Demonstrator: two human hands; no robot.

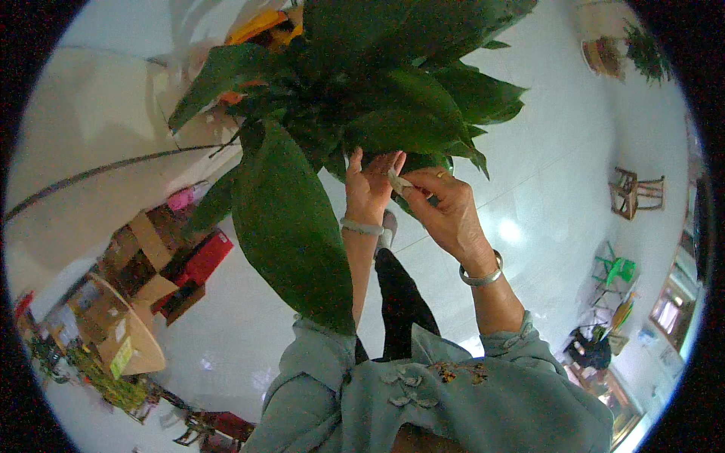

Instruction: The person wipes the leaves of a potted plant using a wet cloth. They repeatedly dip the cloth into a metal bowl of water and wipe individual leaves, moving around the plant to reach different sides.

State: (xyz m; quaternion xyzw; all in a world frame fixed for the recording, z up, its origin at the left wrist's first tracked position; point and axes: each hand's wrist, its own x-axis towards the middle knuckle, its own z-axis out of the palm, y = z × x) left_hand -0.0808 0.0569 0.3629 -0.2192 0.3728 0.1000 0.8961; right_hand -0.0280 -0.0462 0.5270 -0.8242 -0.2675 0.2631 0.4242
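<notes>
— Two hands beside the broad-leaved green plant (408,113): how are they held?
— The left hand (368,190), spread; by the right hand (451,205), a crumpled whitish cloth-like wad (398,182) is pinched there. Wiping, probably; steady support is needed next.

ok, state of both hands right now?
Left hand: open, partly hidden by broad green leaves.
Right hand: closed, pinching a small whitish wad, material unclear.

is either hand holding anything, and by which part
The right hand pinches a small whitish scrap, possibly cloth, by its right end. The left hand is at the broad green leaves; whether it grips one cannot be told.
</notes>
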